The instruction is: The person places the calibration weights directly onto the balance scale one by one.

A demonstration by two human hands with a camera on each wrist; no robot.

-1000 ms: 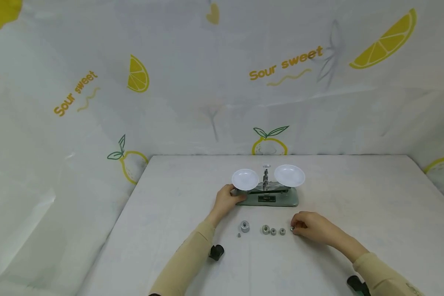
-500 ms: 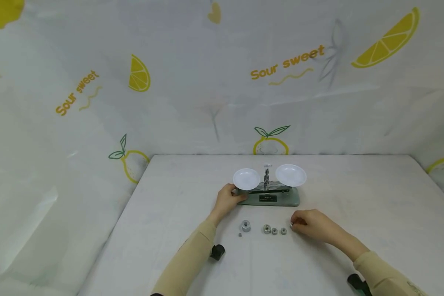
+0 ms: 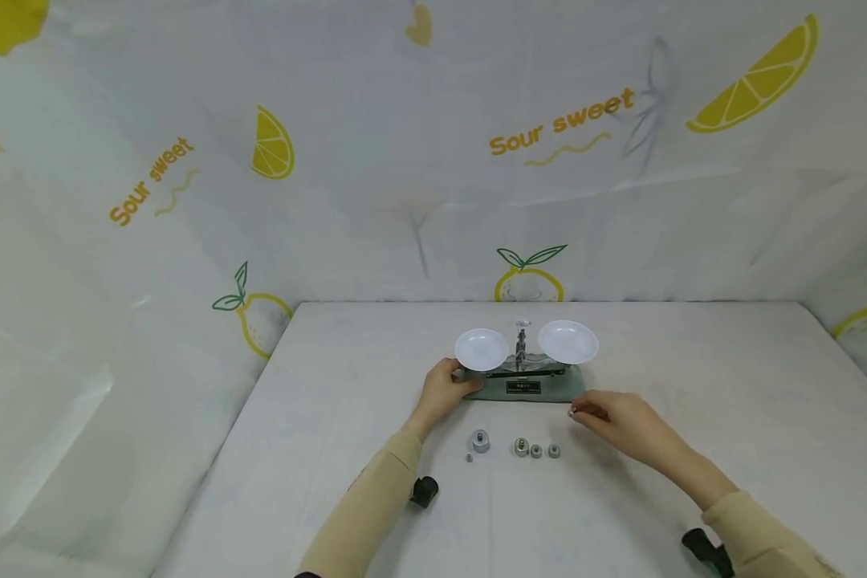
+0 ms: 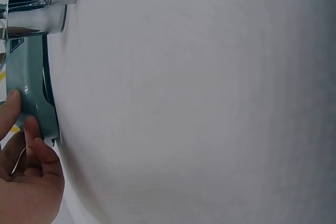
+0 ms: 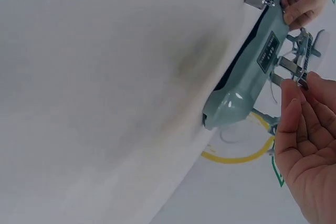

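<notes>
Scale stands on surface, lower right of frame centre. Left hand grips its base at the left end, fingers parted only by the base. Right hand pinches small weight, fingers nearly together, near the scale's right end. Below: three weights in line; large weight and tiny weight to their left

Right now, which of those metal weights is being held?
The small metal weight pinched in the right hand; the other five weights sit untouched on the table.
</notes>
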